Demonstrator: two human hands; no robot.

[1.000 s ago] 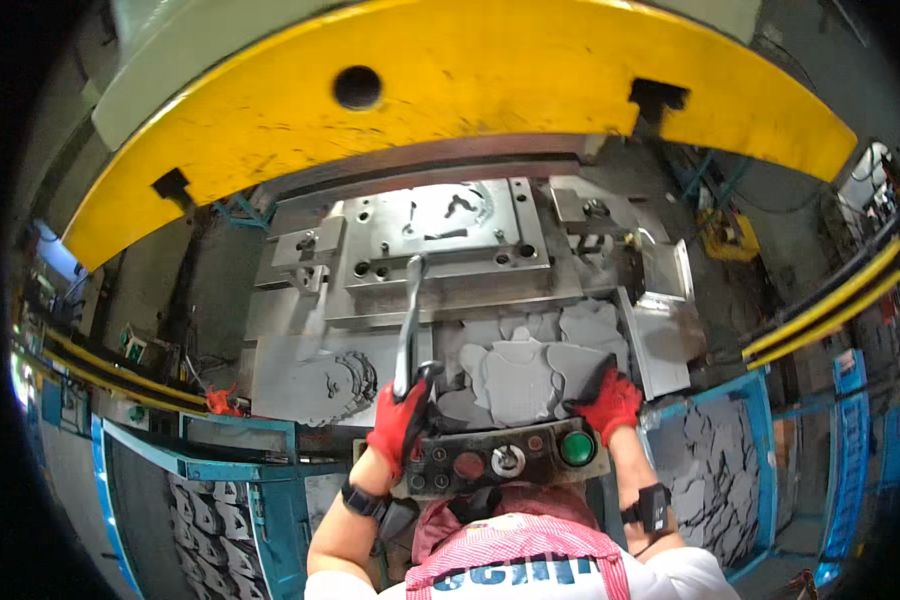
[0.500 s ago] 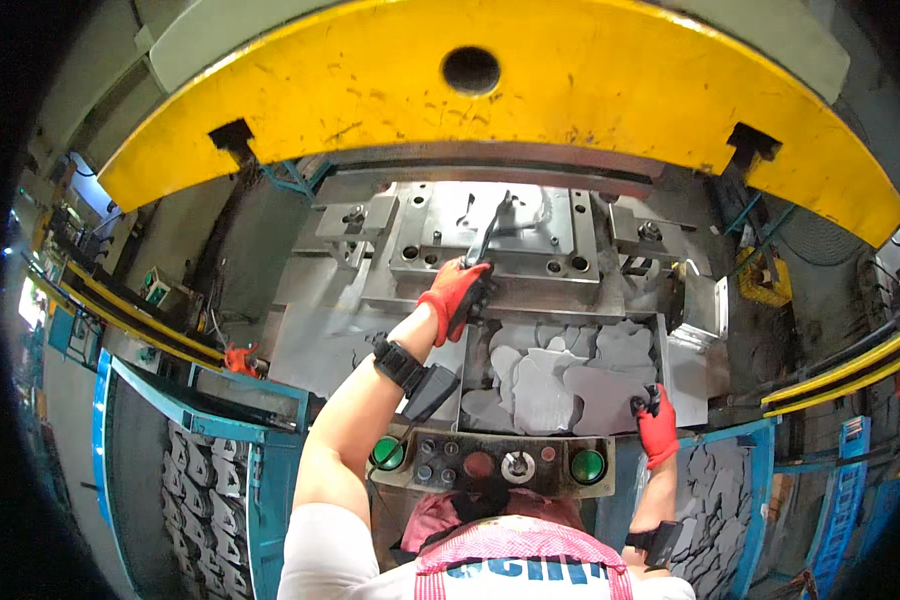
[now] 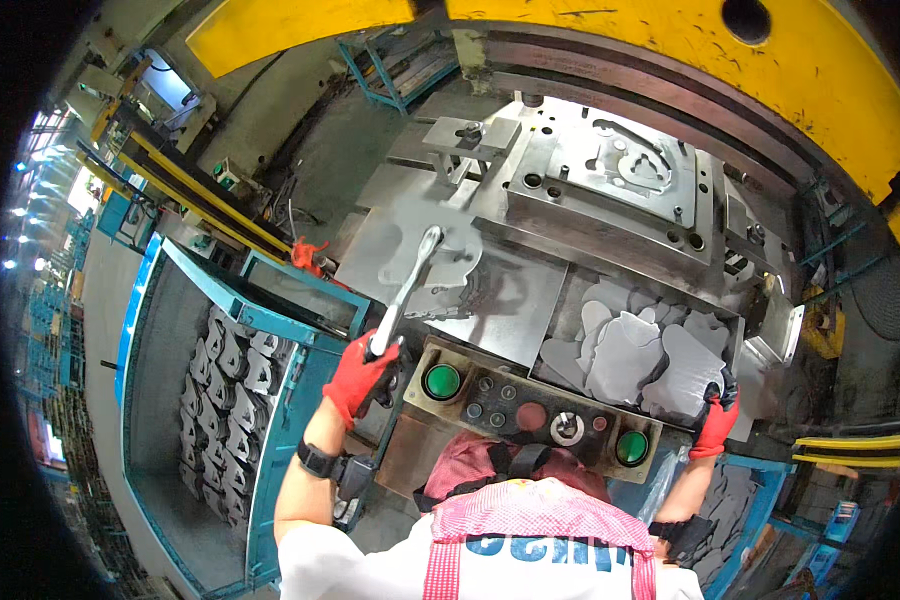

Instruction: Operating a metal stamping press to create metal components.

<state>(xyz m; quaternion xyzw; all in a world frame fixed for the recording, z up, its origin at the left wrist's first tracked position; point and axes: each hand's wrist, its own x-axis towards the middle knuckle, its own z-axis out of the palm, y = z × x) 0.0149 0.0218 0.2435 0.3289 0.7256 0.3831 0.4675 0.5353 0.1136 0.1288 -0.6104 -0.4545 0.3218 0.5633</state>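
Observation:
My left hand (image 3: 363, 372), in a red glove with dark palm, is closed round the lower end of a long pale metal handling tool (image 3: 408, 288). Under the tool's rounded tip is a grey stamped metal plate (image 3: 454, 262), blurred, with an opening in it; whether it clings to the tip I cannot tell. Similar plates lie on the flat metal surface just below. My right hand (image 3: 716, 422), gloved alike, pinches the near right edge of a flat grey metal blank (image 3: 686, 368). That blank lies among several others in a shallow tray (image 3: 548, 378).
Beyond the tray stands a steel die (image 3: 610, 215) with a cut-out shape on top. A yellow press beam (image 3: 630, 25) arches overhead. A control panel (image 3: 515, 405) with green buttons sits before me. At left is a blue bin (image 3: 160, 400) of stacked stamped parts; another blue bin (image 3: 742, 490) is at right.
My view has swung left. My left hand has drawn the tool back from the die to the left side, over the flat surface. My right hand stays at the blanks' right edge.

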